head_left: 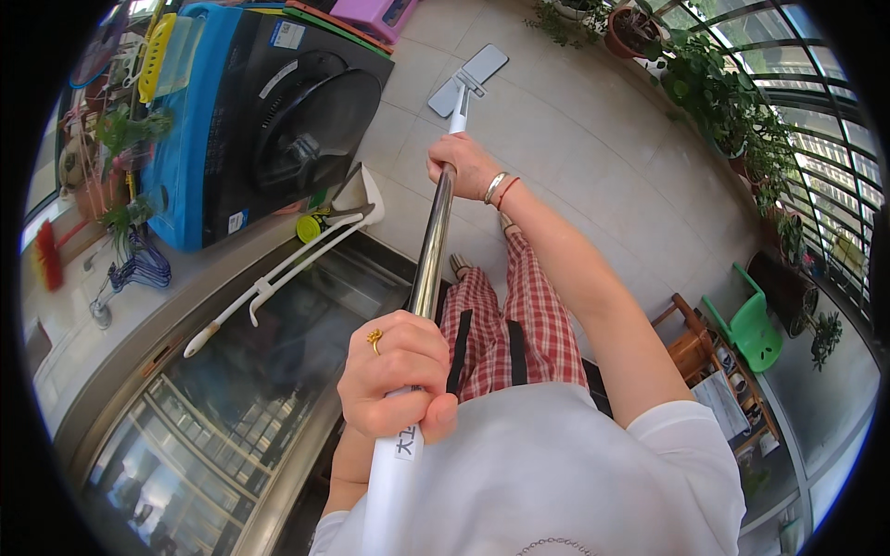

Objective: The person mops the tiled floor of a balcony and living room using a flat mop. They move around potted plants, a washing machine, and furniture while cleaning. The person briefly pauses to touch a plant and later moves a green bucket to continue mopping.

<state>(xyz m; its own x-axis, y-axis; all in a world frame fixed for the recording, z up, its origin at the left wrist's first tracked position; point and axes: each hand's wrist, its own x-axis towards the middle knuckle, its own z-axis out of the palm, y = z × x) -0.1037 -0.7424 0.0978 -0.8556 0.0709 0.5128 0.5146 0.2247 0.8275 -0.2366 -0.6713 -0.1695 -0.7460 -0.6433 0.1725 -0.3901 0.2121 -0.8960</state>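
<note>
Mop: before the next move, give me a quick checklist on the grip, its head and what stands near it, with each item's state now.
1. Left hand closed round the mop, nearer the body: ok.
2. Right hand closed round it farther along, toward the mop head: ok.
3. Mop head down on the floor: looks ok; its underside is hidden.
4. Mop head apart from the washer: ok, floor shows between them.
5. Dustpan apart from the mop: ok, it stands by the washer.
6. Underside of the mop head wet or dry: cannot tell.
</note>
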